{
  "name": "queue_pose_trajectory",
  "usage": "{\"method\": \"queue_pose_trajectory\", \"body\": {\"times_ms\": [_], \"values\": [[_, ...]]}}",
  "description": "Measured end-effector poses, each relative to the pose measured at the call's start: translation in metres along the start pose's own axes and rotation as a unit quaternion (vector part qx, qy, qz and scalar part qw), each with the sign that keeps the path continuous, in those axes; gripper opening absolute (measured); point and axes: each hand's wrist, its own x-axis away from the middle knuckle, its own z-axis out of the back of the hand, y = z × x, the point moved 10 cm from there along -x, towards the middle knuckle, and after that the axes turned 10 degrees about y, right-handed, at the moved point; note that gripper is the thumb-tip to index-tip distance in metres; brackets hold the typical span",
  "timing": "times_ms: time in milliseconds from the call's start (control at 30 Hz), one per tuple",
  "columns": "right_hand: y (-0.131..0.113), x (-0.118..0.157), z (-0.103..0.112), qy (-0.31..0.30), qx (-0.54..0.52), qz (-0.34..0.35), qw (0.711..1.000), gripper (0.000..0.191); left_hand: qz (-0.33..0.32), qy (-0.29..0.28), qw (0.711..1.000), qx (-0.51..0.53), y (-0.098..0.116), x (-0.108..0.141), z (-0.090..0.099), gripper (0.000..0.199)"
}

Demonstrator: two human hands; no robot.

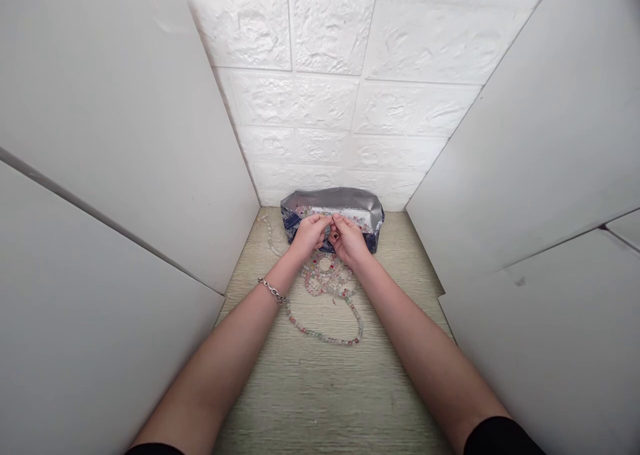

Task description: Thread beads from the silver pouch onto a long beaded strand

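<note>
My left hand (313, 233) and my right hand (346, 236) meet fingertip to fingertip, each closed in a pinch. What they pinch is too small to make out; something dark and beaded shows between the palms. Just behind them stands an opened bag (345, 197), silver inside and dark blue outside, with many small loose beads in it. Below my hands lies a tangle of beaded strands (316, 283) in pink, red and clear. One long beaded strand (325, 338) loops toward me, between my forearms. A pale beaded strand (270, 235) curves at the bag's left.
The pale green wood-grain surface (320, 402) runs between a grey-white panel (125, 122) on the left and another grey-white panel (530, 142) on the right. A white brick-patterned wall (320, 102) closes off the back, right behind the bag. A chain bracelet (273, 291) circles my left wrist.
</note>
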Motion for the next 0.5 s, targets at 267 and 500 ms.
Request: {"method": "queue_pose_trajectory", "body": {"times_ms": [267, 500], "values": [[-0.024, -0.002, 0.011, 0.049, 0.165, 0.142, 0.975, 0.022, -0.001, 0.011, 0.999, -0.038, -0.004, -0.003, 0.003, 0.021], [-0.052, 0.009, 0.007, 0.079, 0.327, 0.273, 0.901, 0.024, 0.009, -0.002, 0.999, -0.051, -0.005, -0.002, 0.0, 0.02]]}}
